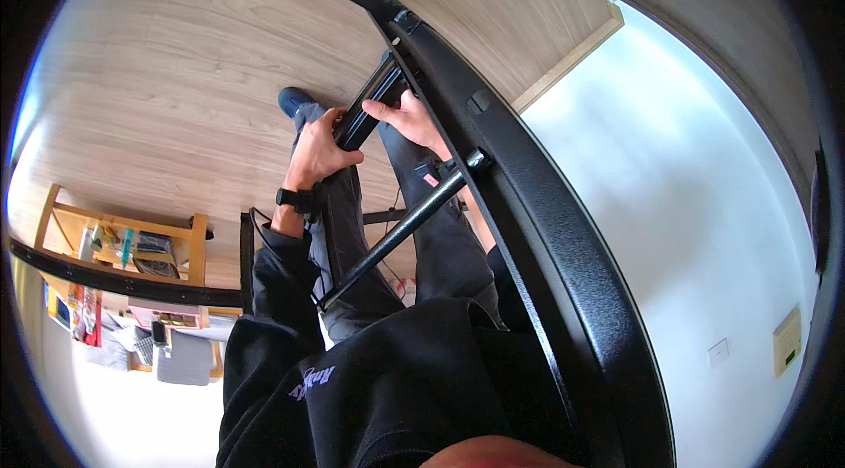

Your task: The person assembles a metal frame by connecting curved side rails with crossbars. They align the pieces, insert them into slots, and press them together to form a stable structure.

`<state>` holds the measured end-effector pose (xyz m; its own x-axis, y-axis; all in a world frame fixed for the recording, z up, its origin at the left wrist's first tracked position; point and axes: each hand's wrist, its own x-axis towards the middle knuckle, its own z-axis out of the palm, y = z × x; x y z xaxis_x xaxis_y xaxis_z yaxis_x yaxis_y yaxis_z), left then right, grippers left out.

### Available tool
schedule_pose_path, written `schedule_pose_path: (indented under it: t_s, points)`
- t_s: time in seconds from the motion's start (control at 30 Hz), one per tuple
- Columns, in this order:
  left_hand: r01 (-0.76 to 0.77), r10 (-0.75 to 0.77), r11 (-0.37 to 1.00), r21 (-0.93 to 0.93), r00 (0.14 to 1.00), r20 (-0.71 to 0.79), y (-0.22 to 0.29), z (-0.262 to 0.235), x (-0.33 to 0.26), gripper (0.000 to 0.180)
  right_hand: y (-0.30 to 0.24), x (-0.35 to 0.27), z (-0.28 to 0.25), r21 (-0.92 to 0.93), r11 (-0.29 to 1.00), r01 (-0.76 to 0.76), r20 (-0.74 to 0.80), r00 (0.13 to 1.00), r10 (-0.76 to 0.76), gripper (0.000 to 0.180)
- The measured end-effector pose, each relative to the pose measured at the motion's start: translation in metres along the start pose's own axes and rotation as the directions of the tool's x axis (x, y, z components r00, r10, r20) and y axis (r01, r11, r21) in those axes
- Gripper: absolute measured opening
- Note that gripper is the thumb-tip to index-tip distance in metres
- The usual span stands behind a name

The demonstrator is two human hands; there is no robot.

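A black metal bar (356, 125), grooved along its length, slants between my legs and meets the long black frame beam (537, 186) at its upper end. My left hand (319, 151) is closed around the bar's lower end, thumb on the near side. Higher up, my right hand (409, 122) grips the same bar from the right with its thumb across it; its other fingers are partly hidden behind the bar and beam. A round black crossbar (400, 226) runs from the beam down toward my lap, apart from both hands.
Another black frame rail (132, 285) stretches across the left. Beyond it stand a wooden shelf (198, 248) holding several items and a grey cushion (187, 357). The white wall (669, 204) rises on the right. Wood-look flooring (194, 81) lies below, with a thin cable near my legs.
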<state>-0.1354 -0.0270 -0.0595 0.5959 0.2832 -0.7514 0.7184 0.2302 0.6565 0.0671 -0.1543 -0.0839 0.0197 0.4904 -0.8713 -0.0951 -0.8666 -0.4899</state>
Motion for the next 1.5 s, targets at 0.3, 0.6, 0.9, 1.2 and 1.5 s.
schedule_pose_path:
  t_s: [0.3, 0.6, 0.9, 1.2, 1.5]
  points:
    - [0.026, -0.025, 0.999, -0.037, 0.999, 0.019, 0.009, 0.001, 0.002, 0.085, -0.136, -0.079, -0.193, 0.080, 0.720, 0.689, -0.431, 0.676, -0.598, 0.055]
    - [0.084, -0.083, 0.996, -0.032, 0.996, 0.033, 0.003, 0.002, 0.003, 0.087, -0.294, -0.176, -0.101, 0.306, 0.495, 0.813, 0.468, 0.325, -0.822, 0.060]
    - [0.027, -0.027, 0.999, 0.021, 1.000, 0.005, -0.004, 0.003, 0.002, 0.089, -0.286, -0.185, -0.087, 0.246, 0.480, 0.842, 0.371, 0.376, -0.849, 0.059]
    - [0.025, -0.025, 1.000, -0.018, 1.000, 0.015, -0.012, 0.005, -0.003, 0.088, -0.277, -0.174, -0.088, 0.281, 0.485, 0.828, 0.390, 0.363, -0.846, 0.055]
    - [0.035, -0.035, 0.999, -0.018, 0.999, 0.022, -0.025, 0.005, -0.007, 0.087, -0.270, -0.172, -0.076, 0.317, 0.455, 0.832, 0.300, 0.367, -0.880, 0.057]
